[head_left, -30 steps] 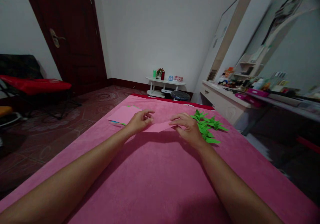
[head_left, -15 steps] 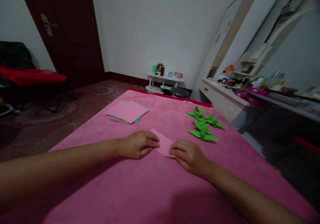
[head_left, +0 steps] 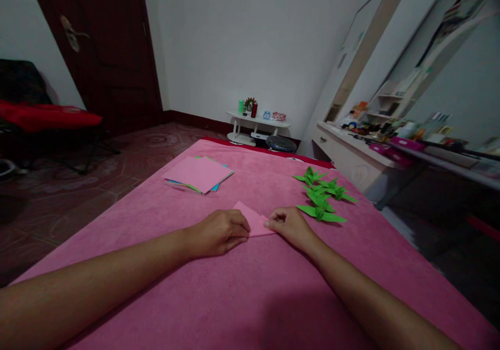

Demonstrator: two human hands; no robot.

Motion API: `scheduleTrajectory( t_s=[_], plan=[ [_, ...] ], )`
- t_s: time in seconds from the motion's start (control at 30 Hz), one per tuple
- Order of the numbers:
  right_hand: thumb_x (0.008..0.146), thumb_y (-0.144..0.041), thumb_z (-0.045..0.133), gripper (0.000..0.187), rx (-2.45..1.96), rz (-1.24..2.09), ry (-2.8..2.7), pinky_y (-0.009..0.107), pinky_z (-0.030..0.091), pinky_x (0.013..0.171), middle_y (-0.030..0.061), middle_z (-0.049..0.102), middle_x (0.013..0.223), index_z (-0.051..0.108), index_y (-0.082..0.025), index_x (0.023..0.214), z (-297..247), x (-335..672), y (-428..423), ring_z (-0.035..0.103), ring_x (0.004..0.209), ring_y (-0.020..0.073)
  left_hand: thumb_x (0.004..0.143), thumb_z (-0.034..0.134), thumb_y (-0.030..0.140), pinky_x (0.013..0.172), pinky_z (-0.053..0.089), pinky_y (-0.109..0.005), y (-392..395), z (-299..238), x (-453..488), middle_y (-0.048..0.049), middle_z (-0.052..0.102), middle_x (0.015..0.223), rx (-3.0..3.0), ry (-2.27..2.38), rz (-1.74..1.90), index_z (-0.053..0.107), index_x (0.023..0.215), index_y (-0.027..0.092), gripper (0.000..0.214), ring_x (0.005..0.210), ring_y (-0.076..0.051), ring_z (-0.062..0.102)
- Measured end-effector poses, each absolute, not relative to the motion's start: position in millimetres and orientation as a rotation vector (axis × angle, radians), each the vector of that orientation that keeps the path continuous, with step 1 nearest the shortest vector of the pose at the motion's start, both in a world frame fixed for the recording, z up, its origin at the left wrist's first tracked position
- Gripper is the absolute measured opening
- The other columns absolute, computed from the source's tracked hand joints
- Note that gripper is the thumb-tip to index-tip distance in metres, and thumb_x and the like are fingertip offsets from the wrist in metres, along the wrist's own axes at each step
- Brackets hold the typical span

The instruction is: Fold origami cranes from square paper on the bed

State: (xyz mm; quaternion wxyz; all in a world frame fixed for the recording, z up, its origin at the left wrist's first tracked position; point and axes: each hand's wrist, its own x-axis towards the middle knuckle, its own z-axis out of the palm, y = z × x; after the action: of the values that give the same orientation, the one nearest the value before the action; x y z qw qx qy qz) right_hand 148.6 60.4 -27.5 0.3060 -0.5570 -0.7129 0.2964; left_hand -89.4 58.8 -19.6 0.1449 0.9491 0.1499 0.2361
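Observation:
A small folded piece of pink origami paper [head_left: 254,222] lies on the pink cloth between my hands. My left hand [head_left: 224,230] grips its left end, with the fingers curled and pressed down on it. At the right end, my right hand [head_left: 288,226] pinches the paper between thumb and fingers. Just right of that hand are several green folded-paper cranes [head_left: 319,213], grouped together. Farther off to the left is a loose stack of square paper sheets [head_left: 198,174], pink on top with blue and green edges showing beneath.
The pink cloth [head_left: 219,298] covers the whole working surface. Beyond its far edge stands a low white table [head_left: 258,120] with small items. To the right is a dresser [head_left: 351,147] crowded with bottles. A chair with red fabric [head_left: 50,116] stands at the left.
My right hand has shifted slightly up, from lying along the paper's lower right to pinching its right end. The paper's near edge now looks straight, folded over. My left hand stays nearly in place.

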Motion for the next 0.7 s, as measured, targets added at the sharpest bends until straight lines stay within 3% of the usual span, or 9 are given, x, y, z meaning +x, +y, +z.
scheduleTrajectory(
  t_s=[0.3,0.7],
  plan=[
    [0.062,-0.027,0.07,0.015,-1.607,0.622,-1.855,0.019,0.035,0.048,-0.0006,0.062,0.062,0.065,-0.017,0.072,-34,148,54,0.053,0.054,0.0106,0.084,0.047,0.014,0.078,0.047,-0.027,52,-17,-91,-0.0086,0.066,0.092,2.773,0.457,0.723,0.064,0.091,0.016,0.019,0.087,-0.016,0.059],
    [0.059,-0.026,0.072,0.014,-1.551,0.617,-1.732,0.02,0.036,0.048,-0.0017,0.06,0.059,0.064,-0.018,0.068,-41,145,50,0.052,0.054,0.0107,0.084,0.048,0.018,0.078,0.047,-0.027,45,-13,-91,-0.0082,0.065,0.09,2.748,0.502,0.693,0.064,0.086,0.015,0.016,0.085,-0.016,0.058]
  ],
)
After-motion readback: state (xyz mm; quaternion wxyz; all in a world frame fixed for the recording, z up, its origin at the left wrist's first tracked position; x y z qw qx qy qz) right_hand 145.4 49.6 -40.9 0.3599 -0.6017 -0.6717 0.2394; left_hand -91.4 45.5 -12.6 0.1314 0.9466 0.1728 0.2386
